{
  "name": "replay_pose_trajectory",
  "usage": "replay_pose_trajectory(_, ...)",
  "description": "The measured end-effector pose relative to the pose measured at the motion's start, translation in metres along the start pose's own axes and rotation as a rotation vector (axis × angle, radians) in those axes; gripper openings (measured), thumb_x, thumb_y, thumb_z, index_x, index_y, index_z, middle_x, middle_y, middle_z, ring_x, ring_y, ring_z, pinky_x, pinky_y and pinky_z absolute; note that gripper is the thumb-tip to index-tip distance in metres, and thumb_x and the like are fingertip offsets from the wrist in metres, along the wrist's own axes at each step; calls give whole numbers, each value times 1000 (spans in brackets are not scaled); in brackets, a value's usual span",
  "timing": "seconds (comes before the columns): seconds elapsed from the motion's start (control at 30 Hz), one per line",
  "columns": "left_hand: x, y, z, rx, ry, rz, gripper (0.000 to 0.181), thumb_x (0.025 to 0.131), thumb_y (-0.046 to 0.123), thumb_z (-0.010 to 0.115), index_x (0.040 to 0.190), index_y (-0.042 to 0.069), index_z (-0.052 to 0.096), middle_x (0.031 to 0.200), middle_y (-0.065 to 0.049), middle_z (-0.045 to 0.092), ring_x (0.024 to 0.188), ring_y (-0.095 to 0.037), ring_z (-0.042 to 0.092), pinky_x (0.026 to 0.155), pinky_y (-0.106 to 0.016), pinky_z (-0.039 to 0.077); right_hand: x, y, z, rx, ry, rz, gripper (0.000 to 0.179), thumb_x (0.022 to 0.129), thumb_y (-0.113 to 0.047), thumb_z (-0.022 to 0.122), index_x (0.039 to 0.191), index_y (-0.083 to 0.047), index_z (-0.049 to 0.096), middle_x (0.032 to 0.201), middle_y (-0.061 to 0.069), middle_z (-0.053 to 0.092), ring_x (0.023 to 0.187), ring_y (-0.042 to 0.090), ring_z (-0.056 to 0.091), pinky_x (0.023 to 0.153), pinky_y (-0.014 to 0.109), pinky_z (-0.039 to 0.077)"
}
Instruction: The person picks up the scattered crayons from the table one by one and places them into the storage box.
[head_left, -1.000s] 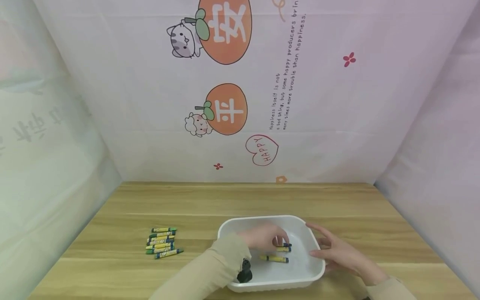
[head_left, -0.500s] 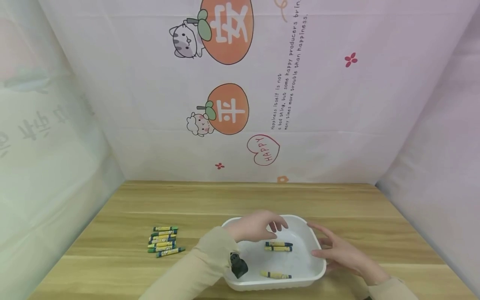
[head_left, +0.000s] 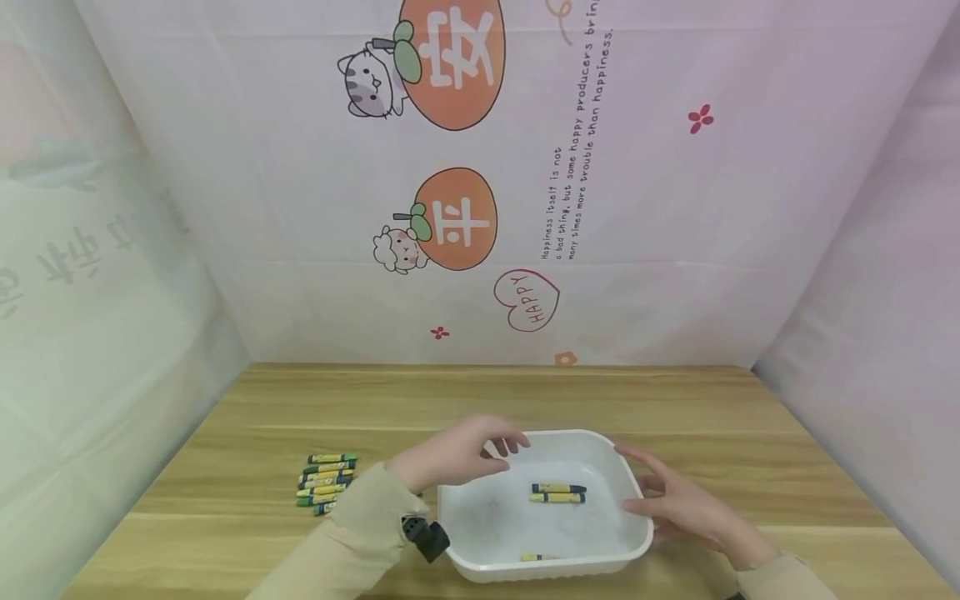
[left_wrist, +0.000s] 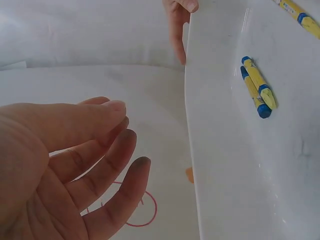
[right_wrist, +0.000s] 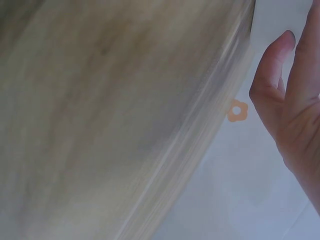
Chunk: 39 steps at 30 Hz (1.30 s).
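My left hand (head_left: 468, 450) hovers over the left rim of a white plastic basin (head_left: 487, 533), fingers loosely curved. In the left wrist view, nothing lies between the left thumb and fingers (left_wrist: 132, 190). My right hand (head_left: 686, 508) holds the basin's right rim, thumb over the edge and other fingers outside. Two yellow-wrapped crayons (head_left: 558, 497) lie side by side on the basin floor, one dark blue, one pale yellow. A third crayon (head_left: 538, 557) lies by the near wall, partly hidden by the rim.
Left of the basin, several crayons (head_left: 326, 480) with yellow wrappers lie in a stacked row on the wooden table (head_left: 390, 408), partly covered by the left sleeve (head_left: 352, 533). A printed white cloth (head_left: 637, 317) hangs behind the table.
My left hand has let go of the dark blue crayon beside the pale yellow one and moved left out of the basin. The third crayon has shifted to the near wall. The right hand stays put.
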<state>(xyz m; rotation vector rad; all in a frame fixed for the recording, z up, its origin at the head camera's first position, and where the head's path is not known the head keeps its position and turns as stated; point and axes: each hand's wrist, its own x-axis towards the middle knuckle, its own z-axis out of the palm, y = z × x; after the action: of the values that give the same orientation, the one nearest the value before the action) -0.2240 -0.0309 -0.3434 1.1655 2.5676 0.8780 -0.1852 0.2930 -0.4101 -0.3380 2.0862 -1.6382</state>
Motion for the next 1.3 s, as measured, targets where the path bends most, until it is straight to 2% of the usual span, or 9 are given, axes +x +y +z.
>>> replay_pose_trajectory(0.13, -15, -5, -4, 12, 7, -13, 31, 86, 4, 62, 116, 10, 62, 106, -6, 64, 95, -14, 61, 75, -13, 50, 0, 0, 0, 3, 3, 2, 85, 87, -14, 62, 146, -9, 1, 128, 47, 26, 92, 28, 64, 73, 50, 55)
replay_pose_trajectory(0.4, -48, -22, -10, 15, 22, -40, 28, 86, 3, 62, 114, 8, 62, 103, -8, 64, 94, -19, 61, 74, -15, 51, -1, 3, 0, 14, 6, 0, 85, 87, -15, 62, 147, -10, 2, 129, 46, 24, 93, 27, 62, 73, 50, 55)
replay_pose_trajectory(0.7, -97, -58, -18, -31, 101, -74, 25, 87, 8, 62, 111, 10, 62, 102, -5, 65, 90, -10, 59, 73, -19, 52, 0, 2, 2, -4, 15, 6, 84, 88, -14, 62, 147, -10, 2, 131, 49, 20, 94, 28, 63, 73, 50, 55)
replay_pose_trajectory(0.97, -136, -88, -24, 27, 148, -99, 26, 86, 10, 63, 112, 7, 62, 103, -8, 66, 88, -12, 61, 72, -25, 53, -1, -1, 2, -11, 13, 15, 86, 87, -15, 62, 147, -9, 1, 131, 49, 20, 94, 28, 63, 73, 50, 55)
replay_pose_trajectory(1.13, -153, -101, -27, 64, 171, -128, 29, 85, 13, 65, 113, 6, 62, 107, -8, 66, 93, -18, 62, 75, -29, 52, -1, -2, 2, 3, 6, 12, 85, 88, -14, 62, 147, -10, 1, 130, 49, 20, 95, 28, 62, 74, 50, 55)
replay_pose_trajectory(1.3, -163, -108, -28, 42, 129, -201, 33, 85, 18, 66, 114, 4, 61, 109, -9, 65, 96, -24, 62, 77, -36, 54, -1, -1, 2, 7, 1, 7, 84, 88, -14, 61, 147, -10, 1, 131, 48, 20, 96, 27, 61, 75, 50, 55)
